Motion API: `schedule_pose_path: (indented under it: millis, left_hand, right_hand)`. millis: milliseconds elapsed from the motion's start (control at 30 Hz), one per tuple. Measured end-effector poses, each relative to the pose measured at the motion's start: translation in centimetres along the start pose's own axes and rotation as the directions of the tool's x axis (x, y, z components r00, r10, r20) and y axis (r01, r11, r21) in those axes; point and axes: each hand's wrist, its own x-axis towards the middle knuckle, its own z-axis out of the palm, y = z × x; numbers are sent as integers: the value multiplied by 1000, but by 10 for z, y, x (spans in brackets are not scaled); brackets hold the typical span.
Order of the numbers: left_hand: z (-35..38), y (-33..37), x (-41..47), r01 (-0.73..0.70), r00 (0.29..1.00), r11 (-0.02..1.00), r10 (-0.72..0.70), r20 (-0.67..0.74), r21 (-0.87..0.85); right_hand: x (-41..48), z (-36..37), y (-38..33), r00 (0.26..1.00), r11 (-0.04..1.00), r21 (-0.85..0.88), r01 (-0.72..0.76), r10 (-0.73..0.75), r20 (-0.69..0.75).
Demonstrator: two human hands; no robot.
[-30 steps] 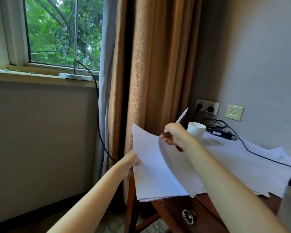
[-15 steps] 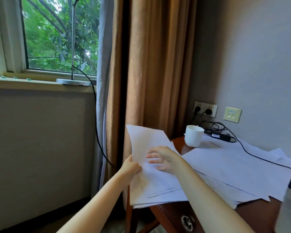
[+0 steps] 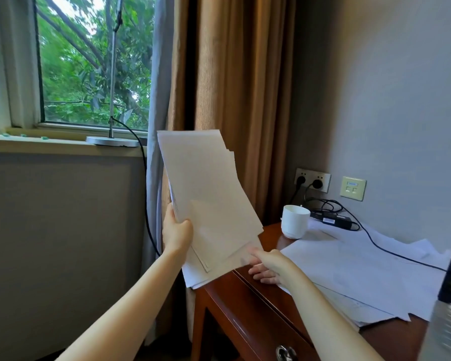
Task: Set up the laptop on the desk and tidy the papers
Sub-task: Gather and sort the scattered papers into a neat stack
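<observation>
Your left hand point(image 3: 177, 231) grips the held stack point(image 3: 208, 194) low on its left edge, fingers curled round the sheets. How many fingers lie behind the paper is hidden. From those fingers the stack rises nearly upright and leans away to the right, over the left corner of the desk point(image 3: 245, 303). Its sheets are fanned, with the bottom corners stepped out below your grip.

Expect it to be light and limp. The sheets will likely slide on one another, and a grip on one edge lets the far side sag and splay. Take it by both long edges in the lower half, hold loosely, and tap the bottom edge on the wood to square it. A hard pinch would probably crease it.

Your right hand point(image 3: 270, 264) is blurred just below the stack's bottom right corner. The upper fingertips reach that corner and the lower fingers lie on the desk, but I cannot tell whether they pinch the paper.

Beyond those fingers the loose papers point(image 3: 349, 269) spread overlapping across the desk. A white mug point(image 3: 294, 221) stands at their far edge and a black cable point(image 3: 391, 252) runs over them. Lift the cable off before you gather them, or the sheets may drag and tear. I cannot make out the laptop.
</observation>
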Motion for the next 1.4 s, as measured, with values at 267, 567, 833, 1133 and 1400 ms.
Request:
schedule_pose_path:
  millis: [267,567,833,1133,1400]
  left_hand:
    - [27,14,-17,63,996,973,-49,69,-220]
    - [39,-12,-20,301,937,930,-247,249,-210]
    - [44,-29,-12,189,948,982,-175,267,-24]
    - [69,-24,-10,38,953,999,-47,299,34]
    - [75,-29,-8,70,920,997,-78,384,34]
  right_hand:
    - [-6,-1,-13,942,607,784,131,-324,93]
    - [-13,-74,5,847,766,492,414,-126,-516]
    - [-35,-140,24,734,830,286,479,-200,-649]
    - [-41,-171,30,742,861,209,464,-249,-622]
    - [-49,-168,41,792,854,213,475,-309,-526]
